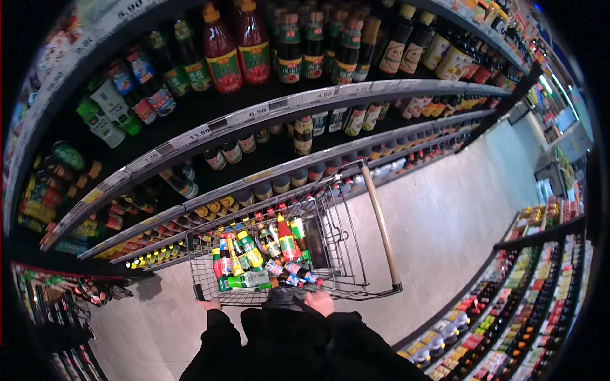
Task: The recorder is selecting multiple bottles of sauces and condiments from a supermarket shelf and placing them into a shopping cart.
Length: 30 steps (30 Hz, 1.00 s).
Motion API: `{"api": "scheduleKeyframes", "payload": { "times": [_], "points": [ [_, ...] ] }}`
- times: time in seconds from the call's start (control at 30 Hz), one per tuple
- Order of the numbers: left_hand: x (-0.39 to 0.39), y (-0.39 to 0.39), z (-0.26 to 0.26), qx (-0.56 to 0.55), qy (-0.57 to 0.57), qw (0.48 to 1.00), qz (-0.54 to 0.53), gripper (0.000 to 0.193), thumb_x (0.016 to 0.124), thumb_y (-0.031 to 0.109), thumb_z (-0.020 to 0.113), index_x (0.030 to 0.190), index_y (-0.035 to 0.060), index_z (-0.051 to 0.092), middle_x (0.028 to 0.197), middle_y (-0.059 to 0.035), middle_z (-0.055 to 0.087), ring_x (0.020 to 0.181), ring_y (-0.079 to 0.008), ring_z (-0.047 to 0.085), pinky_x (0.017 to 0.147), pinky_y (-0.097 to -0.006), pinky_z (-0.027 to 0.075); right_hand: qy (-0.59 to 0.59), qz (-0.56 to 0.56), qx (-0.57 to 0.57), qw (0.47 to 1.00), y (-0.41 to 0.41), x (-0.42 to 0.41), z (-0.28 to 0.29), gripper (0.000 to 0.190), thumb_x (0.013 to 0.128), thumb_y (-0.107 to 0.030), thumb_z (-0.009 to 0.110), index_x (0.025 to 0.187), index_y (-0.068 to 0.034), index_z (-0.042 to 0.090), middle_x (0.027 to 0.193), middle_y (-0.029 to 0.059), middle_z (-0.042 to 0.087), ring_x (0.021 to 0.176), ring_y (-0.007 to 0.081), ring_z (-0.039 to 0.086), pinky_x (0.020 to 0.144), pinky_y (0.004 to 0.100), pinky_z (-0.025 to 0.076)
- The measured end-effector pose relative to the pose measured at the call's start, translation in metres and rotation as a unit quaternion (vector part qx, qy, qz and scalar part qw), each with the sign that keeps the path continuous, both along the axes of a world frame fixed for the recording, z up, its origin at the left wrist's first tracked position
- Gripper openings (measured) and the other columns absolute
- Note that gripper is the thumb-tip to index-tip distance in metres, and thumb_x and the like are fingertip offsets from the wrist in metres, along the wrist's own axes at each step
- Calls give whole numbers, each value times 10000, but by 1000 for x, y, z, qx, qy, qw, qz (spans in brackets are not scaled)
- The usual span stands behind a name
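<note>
A wire shopping cart (238, 301) stands crosswise before me, its long handle (380, 224) off to the right. At its left near corner, my left hand (208, 304) grips the frame. My right hand (320, 303) is closed on the near side rim, its fingers partly hidden. Several bottles lie jumbled in the basket. Among them are a red sauce bottle (288, 243) with a yellow cap, a yellow-green bottle (251, 250), a green-and-white pack (249, 279) and dark bottles with blue labels (305, 275).
A long shelf (267, 109) of sauce bottles runs along the cart's far side, with price tags on its edges. Two red sauce bottles (224, 62) stand there. More stocked shelves (481, 314) curve round at lower right. Grey tiled floor (438, 205) stretches beyond the handle. A dark rack (62, 314) is at left.
</note>
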<state>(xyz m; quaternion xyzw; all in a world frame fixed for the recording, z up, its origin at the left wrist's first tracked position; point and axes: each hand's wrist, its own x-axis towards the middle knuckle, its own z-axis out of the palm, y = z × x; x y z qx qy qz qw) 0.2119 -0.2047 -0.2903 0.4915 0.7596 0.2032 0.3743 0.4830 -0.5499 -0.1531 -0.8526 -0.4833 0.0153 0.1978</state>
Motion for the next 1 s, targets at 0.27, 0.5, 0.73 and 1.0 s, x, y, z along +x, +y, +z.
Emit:
{"api": "scheduleKeyframes", "payload": {
  "times": [0.27, 0.5, 0.73, 1.0],
  "points": [
    [58, -45, 67, -191, -90, 977, -36, 459, 818, 67, 607, 1186, 54, 333, 676, -136, 577, 441, -205, 543, 399, -313, 455, 19, 3, -23, 1000, -47, 35, 0, 212, 770, -286, 657, 798, -93, 575, 620, 65, 591, 649, 258, 604, 543, 408, 477],
    [64, -74, 28, -310, -70, 945, -70, 851, 829, 108, 660, 1353, 102, -10, 925, -223, 624, 539, -233, 610, 500, -375, 523, 41, -96, -44, 994, -81, 78, 20, 188, 775, -283, 618, 755, -96, 621, 656, 122, 613, 620, 314, 629, 571, 449, 508],
    [117, -92, 32, -406, 49, 880, -241, 828, 805, 311, 735, 1304, 30, 136, 977, -296, 585, 544, -317, 639, 433, -390, 505, 24, -161, -47, 985, -117, 128, 18, 156, 737, -239, 599, 708, -87, 621, 640, 136, 607, 621, 324, 623, 574, 464, 495],
    [203, -114, 64, -234, 326, 633, -662, 737, 878, 622, 439, 1216, -13, 601, 1224, -203, 613, 1134, -293, 595, 996, -352, 429, -77, -277, -91, 953, -143, 154, 21, 177, 746, -184, 613, 897, -91, 621, 887, 97, 620, 959, 319, 517, 947, 491, 348]
  ]
}}
